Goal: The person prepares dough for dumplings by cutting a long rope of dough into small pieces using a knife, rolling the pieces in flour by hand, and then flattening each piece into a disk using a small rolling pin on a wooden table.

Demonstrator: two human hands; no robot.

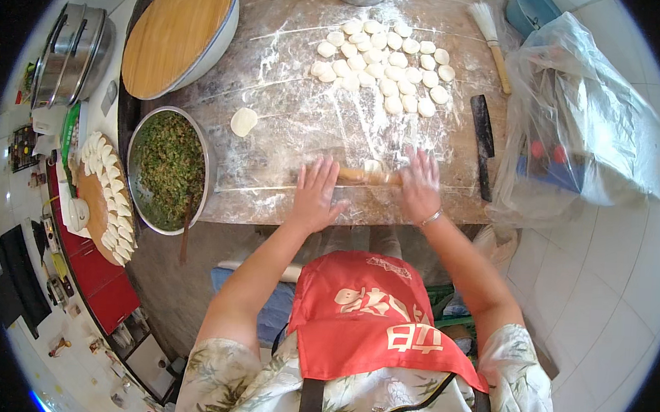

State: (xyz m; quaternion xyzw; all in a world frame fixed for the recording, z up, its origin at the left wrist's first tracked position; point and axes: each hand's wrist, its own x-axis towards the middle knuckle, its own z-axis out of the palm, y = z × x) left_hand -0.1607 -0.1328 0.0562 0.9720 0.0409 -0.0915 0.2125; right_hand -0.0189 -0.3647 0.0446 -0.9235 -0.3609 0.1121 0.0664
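Note:
A wooden rolling pin [358, 175] lies crosswise near the front edge of the floured wooden board [280, 150]. My left hand [317, 194] rests on its left end, fingers stretched out and palm down. On the right end lies my right hand [421, 190], also flat with fingers extended and slightly blurred. A small piece of dough [374, 166] shows at the pin's far side between my hands. One rolled-out dough wrapper [244, 122] sits left of them. Farther back, many small flattened dough rounds [384, 62] are gathered.
On the left stand a metal bowl of green filling [167, 167] with a utensil, a tray of shaped dumplings [94, 201] and a basin with a wooden cover [178, 34]. A dark, long blade-like tool [482, 143], a brush [492, 48] and a plastic-covered box [576, 130] are on the right.

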